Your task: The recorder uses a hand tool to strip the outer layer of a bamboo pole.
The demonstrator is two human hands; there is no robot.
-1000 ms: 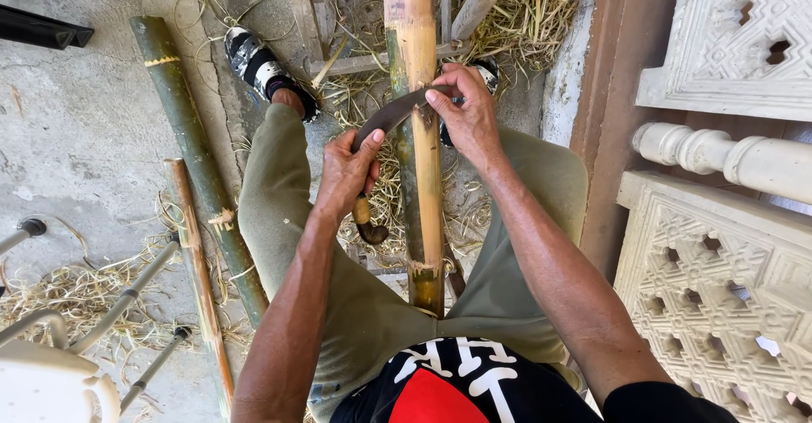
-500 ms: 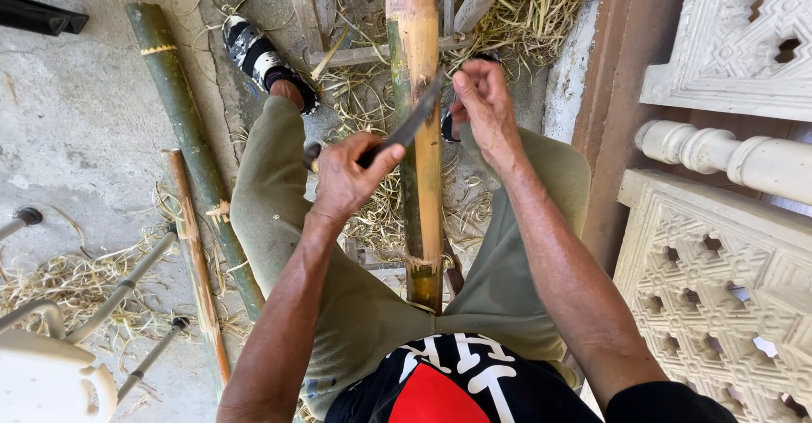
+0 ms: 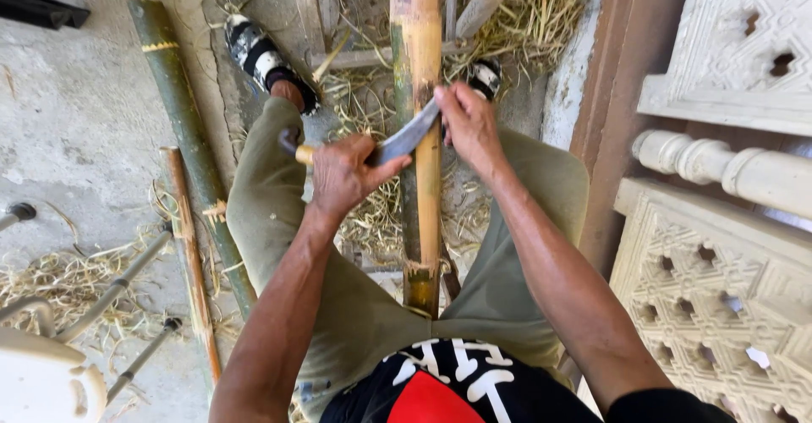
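Steel blade (image 3: pixel 406 138) farther up bamboo pole (image 3: pixel 420 93), both hands (image 3: pixel 345 173) (image 3: pixel 468 123) still clenched on it.

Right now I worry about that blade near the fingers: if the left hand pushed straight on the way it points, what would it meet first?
The left hand points right along the curved knife, so it would likely meet the yellow bamboo pole first, with the right hand just beyond. Depth is hard to judge.

No packages, labels, signs or screens show anywhere in view, on the floor or beside the wall.
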